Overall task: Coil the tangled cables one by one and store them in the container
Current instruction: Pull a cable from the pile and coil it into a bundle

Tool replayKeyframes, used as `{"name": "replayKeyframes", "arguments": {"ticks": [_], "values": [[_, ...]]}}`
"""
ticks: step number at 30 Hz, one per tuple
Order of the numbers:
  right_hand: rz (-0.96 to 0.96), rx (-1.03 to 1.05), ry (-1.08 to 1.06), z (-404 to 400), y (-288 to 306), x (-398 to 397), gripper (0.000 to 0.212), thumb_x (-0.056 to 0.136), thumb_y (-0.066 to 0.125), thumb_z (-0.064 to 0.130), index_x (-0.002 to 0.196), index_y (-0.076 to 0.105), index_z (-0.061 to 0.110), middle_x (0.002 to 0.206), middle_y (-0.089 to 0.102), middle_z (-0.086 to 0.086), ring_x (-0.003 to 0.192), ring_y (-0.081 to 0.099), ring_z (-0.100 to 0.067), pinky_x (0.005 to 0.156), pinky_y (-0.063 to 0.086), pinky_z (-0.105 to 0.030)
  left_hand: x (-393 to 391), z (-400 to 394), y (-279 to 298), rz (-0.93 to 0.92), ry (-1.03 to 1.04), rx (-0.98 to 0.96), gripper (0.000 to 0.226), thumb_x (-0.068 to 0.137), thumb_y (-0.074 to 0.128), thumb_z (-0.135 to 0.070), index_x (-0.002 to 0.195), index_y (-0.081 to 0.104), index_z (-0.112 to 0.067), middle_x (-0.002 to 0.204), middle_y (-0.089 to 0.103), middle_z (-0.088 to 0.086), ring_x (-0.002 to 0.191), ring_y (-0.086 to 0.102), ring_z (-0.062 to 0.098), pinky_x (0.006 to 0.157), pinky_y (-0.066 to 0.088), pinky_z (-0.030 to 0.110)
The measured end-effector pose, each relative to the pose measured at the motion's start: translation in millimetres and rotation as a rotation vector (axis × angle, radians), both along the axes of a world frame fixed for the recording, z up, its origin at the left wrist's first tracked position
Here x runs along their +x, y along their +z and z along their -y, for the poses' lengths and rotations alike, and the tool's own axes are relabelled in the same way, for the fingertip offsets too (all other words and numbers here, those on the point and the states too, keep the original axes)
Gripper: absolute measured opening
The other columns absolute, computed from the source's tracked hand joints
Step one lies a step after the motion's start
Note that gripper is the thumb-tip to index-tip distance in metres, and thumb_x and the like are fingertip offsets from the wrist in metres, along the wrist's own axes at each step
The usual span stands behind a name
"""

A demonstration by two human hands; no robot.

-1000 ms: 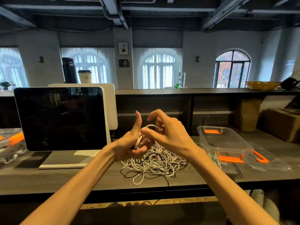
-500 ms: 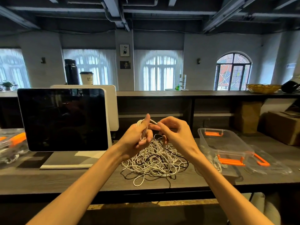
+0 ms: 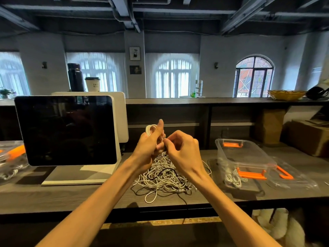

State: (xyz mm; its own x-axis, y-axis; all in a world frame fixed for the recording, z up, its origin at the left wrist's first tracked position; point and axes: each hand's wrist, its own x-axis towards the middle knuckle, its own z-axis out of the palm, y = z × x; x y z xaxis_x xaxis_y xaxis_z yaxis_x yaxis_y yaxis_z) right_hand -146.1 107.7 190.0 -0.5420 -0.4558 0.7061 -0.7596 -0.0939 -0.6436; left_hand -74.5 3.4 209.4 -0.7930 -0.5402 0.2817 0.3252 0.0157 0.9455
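Held: white cable coil (image 3: 150,130), gripped in my left hand (image 3: 148,147), thumb up; my right hand (image 3: 181,150) pinches its strand above tangled cables (image 3: 163,177); clear container (image 3: 243,155) stands right.

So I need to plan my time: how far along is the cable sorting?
Early on. Done: a few white coils lie in the clear container. In hand: the left hand holds a small white coil while the right hand pinches its cable. Left: the big tangled pile on the table.
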Motion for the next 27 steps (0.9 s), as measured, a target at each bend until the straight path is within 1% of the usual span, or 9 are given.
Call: {"name": "replayKeyframes", "arguments": {"ticks": [5, 7, 10, 13, 16, 19, 20, 24, 27], "values": [[0.357, 0.09, 0.245, -7.8, -9.0, -1.4, 0.019, 0.097, 0.068, 0.035, 0.104, 0.065, 0.017, 0.067, 0.069, -0.001, 0.064, 0.071, -0.015, 0.062, 0.06, -0.027, 3.8, 10.0, 10.2, -0.144, 0.124, 0.057, 0.042, 0.104, 0.043, -0.049, 0.076, 0.05, -0.017, 0.067, 0.046, -0.002, 0.052, 0.042, 0.006, 0.053, 0.035, 0.02], [0.33, 0.091, 0.212, -10.5, -17.9, -3.8, 0.015, 0.099, 0.065, 0.034, 0.1, 0.065, 0.019, 0.073, 0.07, -0.005, 0.068, 0.073, -0.018, 0.065, 0.061, -0.031, 7.6, 18.1, 16.4, -0.162, 0.182, 0.084, 0.041, 0.104, 0.043, -0.048, 0.078, 0.051, -0.019, 0.073, 0.052, -0.003, 0.06, 0.049, 0.006, 0.06, 0.04, 0.021], [0.032, 0.021, 0.018, -14.6, -25.3, -6.4, 0.014, 0.102, 0.061, 0.034, 0.098, 0.066, 0.022, 0.069, 0.064, 0.005, 0.059, 0.064, -0.012, 0.055, 0.056, -0.029, 9.3, 25.1, 12.6, -0.053, 0.263, 0.027, 0.038, 0.105, 0.043, -0.046, 0.084, 0.055, -0.016, 0.093, 0.066, 0.004, 0.085, 0.063, 0.013, 0.072, 0.051, 0.025], [-0.45, 0.155, -0.246, -13.3, -22.5, -5.7, 0.016, 0.102, 0.058, 0.04, 0.092, 0.065, 0.03, 0.07, 0.062, 0.015, 0.059, 0.058, -0.007, 0.051, 0.046, -0.029, 11.8, 26.5, 8.2, -0.083, 0.117, 0.074, 0.033, 0.107, 0.042, -0.036, 0.094, 0.057, -0.009, 0.103, 0.076, 0.015, 0.099, 0.074, 0.027, 0.086, 0.06, 0.035], [-0.688, 0.277, -0.286, -11.3, -13.9, -5.1, 0.018, 0.098, 0.06, 0.043, 0.089, 0.068, 0.03, 0.077, 0.066, 0.013, 0.063, 0.063, -0.012, 0.054, 0.044, -0.029, 13.9, 26.7, 4.3, 0.041, 0.056, -0.138, 0.034, 0.107, 0.043, -0.033, 0.103, 0.062, -0.005, 0.097, 0.078, 0.009, 0.093, 0.076, 0.023, 0.076, 0.061, 0.03], [-0.737, 0.274, -0.199, -11.3, -0.8, -5.7, 0.013, 0.089, 0.075, 0.041, 0.095, 0.073, 0.031, 0.081, 0.063, 0.012, 0.063, 0.061, -0.013, 0.054, 0.037, -0.027, 16.7, 22.8, 0.2, 0.213, 0.037, -0.346, 0.039, 0.102, 0.05, -0.045, 0.091, 0.066, -0.011, 0.079, 0.075, 0.002, 0.077, 0.071, 0.02, 0.071, 0.062, 0.034], [-0.721, 0.258, -0.177, -10.6, 3.3, -7.2, 0.014, 0.089, 0.074, 0.043, 0.097, 0.074, 0.031, 0.081, 0.06, 0.012, 0.064, 0.059, -0.013, 0.053, 0.036, -0.027, 19.2, 21.0, 1.4, 0.243, -0.015, -0.344, 0.043, 0.1, 0.049, -0.051, 0.088, 0.063, -0.011, 0.074, 0.072, 0.002, 0.071, 0.067, 0.021, 0.069, 0.062, 0.037], [-0.51, 0.156, -0.019, -5.4, 15.7, -12.4, 0.029, 0.092, 0.063, 0.06, 0.097, 0.07, 0.033, 0.085, 0.06, 0.015, 0.072, 0.059, -0.008, 0.059, 0.053, -0.038, 30.8, 20.5, 5.4, 0.342, -0.36, -0.138, 0.079, 0.083, 0.027, -0.078, 0.099, 0.058, -0.007, 0.07, 0.064, 0.012, 0.037, 0.047, 0.008, 0.036, 0.04, 0.016], [-0.305, 0.129, 0.133, -7.4, 20.7, -9.5, 0.031, 0.088, 0.07, 0.055, 0.103, 0.067, 0.029, 0.083, 0.059, 0.016, 0.075, 0.06, -0.007, 0.064, 0.055, -0.029, 36.3, 27.1, 0.0, 0.353, -0.636, 0.016, 0.086, 0.07, 0.029, -0.088, 0.102, 0.068, -0.018, 0.057, 0.055, 0.005, 0.031, 0.035, 0.003, 0.035, 0.031, 0.01]]}}
